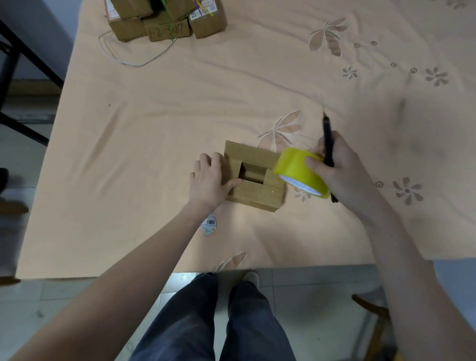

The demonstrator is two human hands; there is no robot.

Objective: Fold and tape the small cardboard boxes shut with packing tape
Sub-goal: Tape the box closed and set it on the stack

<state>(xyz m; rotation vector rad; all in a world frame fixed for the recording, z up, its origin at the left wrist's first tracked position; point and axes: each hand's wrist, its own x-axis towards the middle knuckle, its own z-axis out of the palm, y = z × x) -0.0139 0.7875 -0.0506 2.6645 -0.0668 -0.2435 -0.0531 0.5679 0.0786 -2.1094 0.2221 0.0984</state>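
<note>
A small brown cardboard box (255, 193) lies on the peach cloth-covered table (158, 118), its top flaps partly folded with a dark gap in the middle. My left hand (208, 180) rests against the box's left side, thumb pressing on a flap. My right hand (340, 167) holds a yellow roll of packing tape (296, 171) just over the box's right end, and a black pen (327, 145) is gripped in the same hand, pointing away from me.
A pile of several taped cardboard boxes (161, 15) with a green item and a thin wire sits at the table's far left. A crumpled barcode label (209, 225) lies near my left wrist. Dark table legs (17, 64) stand left; a wooden chair (374, 333) is lower right.
</note>
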